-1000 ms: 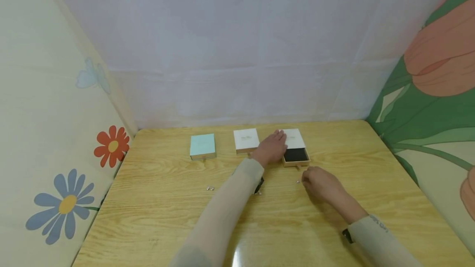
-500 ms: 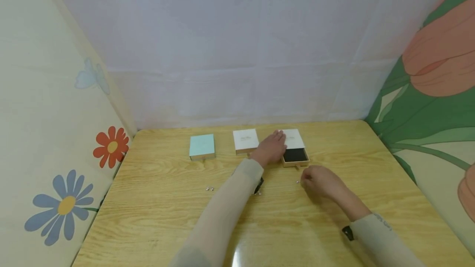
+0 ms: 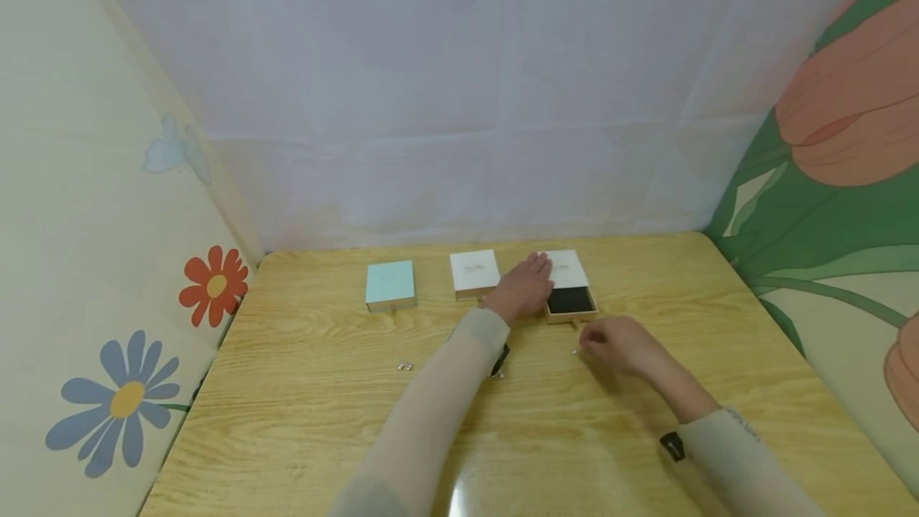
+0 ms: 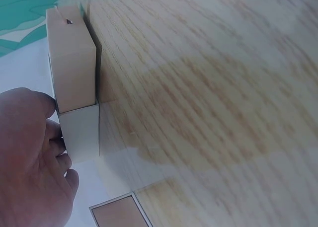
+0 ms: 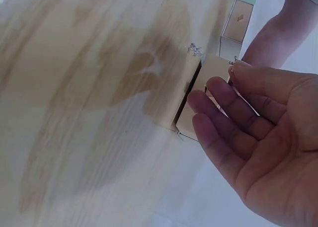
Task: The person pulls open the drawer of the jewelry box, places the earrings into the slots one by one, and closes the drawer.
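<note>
My left hand [image 3: 522,287] rests on the white sleeve [image 3: 567,268] of the right-hand jewellery box, fingers extended over its left edge. That box's drawer [image 3: 572,301] is pulled partway out toward me and shows a black lining. Just in front of it, my right hand [image 3: 623,345] pinches a tiny silver earring [image 5: 232,63] between thumb and index finger; the other fingers are loosely bent. A second sparkly silver earring [image 5: 194,49] lies on the wood near those fingertips in the right wrist view.
Left of my left hand stands another white box [image 3: 475,271], closed, and farther left a closed turquoise box [image 3: 391,284]. Small silver earrings [image 3: 405,366] lie on the wooden table [image 3: 301,421]. More tiny pieces [image 3: 500,375] show beside my left forearm, partly hidden.
My right hand has shifted slightly up toward the drawer, its fingertips staying near the same spot. The left hand and the boxes have kept their places.
</note>
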`<state>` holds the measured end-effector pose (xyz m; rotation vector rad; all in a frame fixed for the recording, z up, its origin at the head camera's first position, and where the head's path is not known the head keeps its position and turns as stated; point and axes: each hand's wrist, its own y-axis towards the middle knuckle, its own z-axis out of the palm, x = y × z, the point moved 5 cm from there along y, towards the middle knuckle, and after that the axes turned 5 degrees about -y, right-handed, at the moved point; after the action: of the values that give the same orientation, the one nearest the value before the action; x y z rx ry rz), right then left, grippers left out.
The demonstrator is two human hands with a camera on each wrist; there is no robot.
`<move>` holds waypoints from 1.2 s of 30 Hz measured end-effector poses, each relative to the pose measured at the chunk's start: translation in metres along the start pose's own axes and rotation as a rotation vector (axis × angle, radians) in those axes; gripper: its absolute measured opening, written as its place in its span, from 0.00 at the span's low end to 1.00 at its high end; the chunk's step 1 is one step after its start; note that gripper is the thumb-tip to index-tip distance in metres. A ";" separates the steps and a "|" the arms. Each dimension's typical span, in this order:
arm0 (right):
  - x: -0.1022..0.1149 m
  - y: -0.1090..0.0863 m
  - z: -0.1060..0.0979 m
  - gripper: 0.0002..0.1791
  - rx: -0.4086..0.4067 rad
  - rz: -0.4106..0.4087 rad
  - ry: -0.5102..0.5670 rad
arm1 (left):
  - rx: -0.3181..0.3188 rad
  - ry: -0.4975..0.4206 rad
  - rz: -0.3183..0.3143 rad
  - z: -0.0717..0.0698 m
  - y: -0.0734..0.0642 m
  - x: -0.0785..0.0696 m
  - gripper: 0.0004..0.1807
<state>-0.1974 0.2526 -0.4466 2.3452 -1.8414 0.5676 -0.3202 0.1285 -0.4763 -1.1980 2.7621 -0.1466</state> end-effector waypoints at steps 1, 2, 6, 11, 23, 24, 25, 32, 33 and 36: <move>0.000 0.000 -0.001 0.02 -0.011 -0.006 0.003 | 0.000 -0.007 -0.002 -0.001 0.000 0.000 0.31; 0.000 0.001 -0.002 0.02 -0.022 -0.014 0.004 | 0.001 -0.014 -0.004 -0.001 -0.001 0.000 0.31; 0.000 0.002 -0.005 0.03 -0.057 -0.039 0.013 | 0.005 -0.015 -0.002 -0.002 -0.002 -0.001 0.31; 0.001 0.003 -0.011 0.05 -0.068 -0.029 0.029 | 0.008 0.017 0.008 -0.002 -0.002 -0.002 0.31; -0.008 0.009 -0.016 0.10 -0.031 0.111 0.239 | 0.010 0.042 -0.006 0.000 0.000 -0.002 0.31; -0.009 0.010 -0.016 0.10 -0.032 0.110 0.261 | 0.009 0.039 -0.007 0.000 0.000 -0.001 0.31; -0.010 0.011 -0.016 0.10 -0.035 0.110 0.280 | 0.010 0.038 -0.009 0.001 0.001 -0.001 0.31; -0.019 0.018 -0.015 0.12 -0.015 0.189 0.436 | 0.009 0.034 -0.016 0.002 0.002 -0.001 0.31; -0.020 0.019 -0.015 0.13 -0.012 0.203 0.461 | 0.009 0.033 -0.015 0.002 0.002 -0.001 0.31; -0.023 0.021 -0.014 0.14 -0.002 0.227 0.517 | 0.009 0.034 -0.011 0.001 0.001 -0.001 0.31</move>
<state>-0.2255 0.2725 -0.4454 1.7623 -1.8457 1.0747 -0.3204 0.1301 -0.4778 -1.2205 2.7814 -0.1816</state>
